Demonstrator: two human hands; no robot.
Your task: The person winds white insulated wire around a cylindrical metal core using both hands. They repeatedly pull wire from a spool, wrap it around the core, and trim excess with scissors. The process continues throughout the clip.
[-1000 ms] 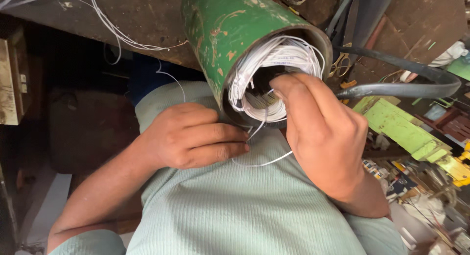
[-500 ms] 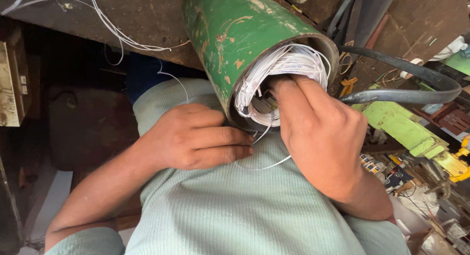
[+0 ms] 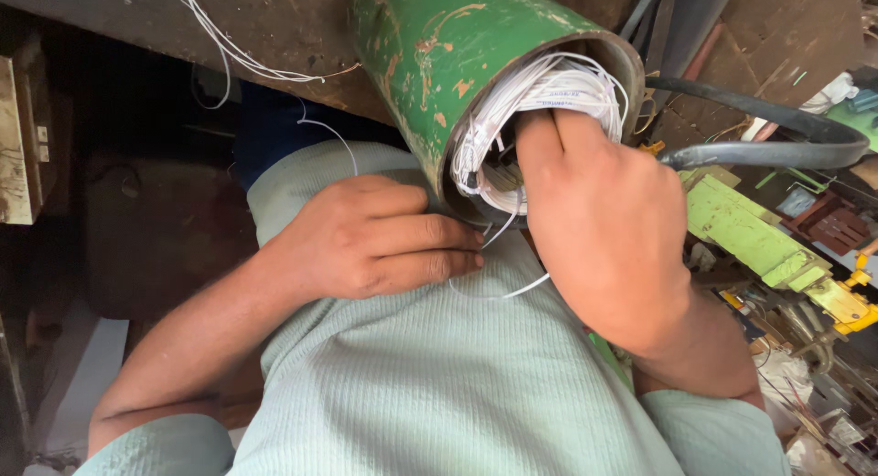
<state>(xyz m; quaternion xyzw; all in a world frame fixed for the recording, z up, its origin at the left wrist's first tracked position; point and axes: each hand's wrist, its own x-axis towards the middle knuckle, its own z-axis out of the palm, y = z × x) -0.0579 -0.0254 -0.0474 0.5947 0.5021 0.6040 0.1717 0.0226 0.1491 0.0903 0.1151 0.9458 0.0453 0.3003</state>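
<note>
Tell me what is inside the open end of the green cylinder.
Inside the green cylinder, bundles of white wire loop around the bore. The right hand has its fingers pushed in among them, covering the centre. The left hand rests below the rim. Deeper inside is dark and hidden.

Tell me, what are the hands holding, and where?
Left hand steadies the green cylinder under its open rim; right hand has fingers tucked into the white wire coils inside.

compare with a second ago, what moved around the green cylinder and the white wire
The right hand has pushed its fingers further into the open end of the green cylinder, among the white wire coils. The view has drifted a little, so the cylinder sits slightly higher and further right. The left hand stays pressed under the cylinder's rim, and a loose wire strand still hangs between the hands. Nothing was let go.
</note>
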